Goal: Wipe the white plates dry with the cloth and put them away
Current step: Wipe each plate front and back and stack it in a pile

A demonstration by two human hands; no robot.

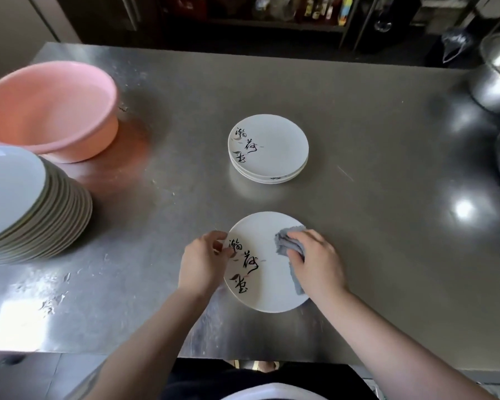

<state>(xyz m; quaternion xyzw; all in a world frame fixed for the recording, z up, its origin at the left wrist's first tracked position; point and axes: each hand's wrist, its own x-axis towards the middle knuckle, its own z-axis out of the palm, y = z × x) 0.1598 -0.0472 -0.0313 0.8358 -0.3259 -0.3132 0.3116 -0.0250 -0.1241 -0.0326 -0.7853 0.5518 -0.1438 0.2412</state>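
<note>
A white plate (267, 287) with black brush lettering lies flat on the steel table near its front edge. My left hand (201, 264) grips the plate's left rim with curled fingers. My right hand (318, 262) holds a bunched grey cloth (286, 243) and presses it on the right side of that plate. Farther back, in the middle of the table, stands a short stack of matching lettered plates (274, 145).
A tall stack of plain white plates (18, 194) stands at the left edge. Behind it sits a pink plastic basin (49, 108). Metal pots (494, 85) crowd the right edge. The steel table (387, 197) ends just before my body.
</note>
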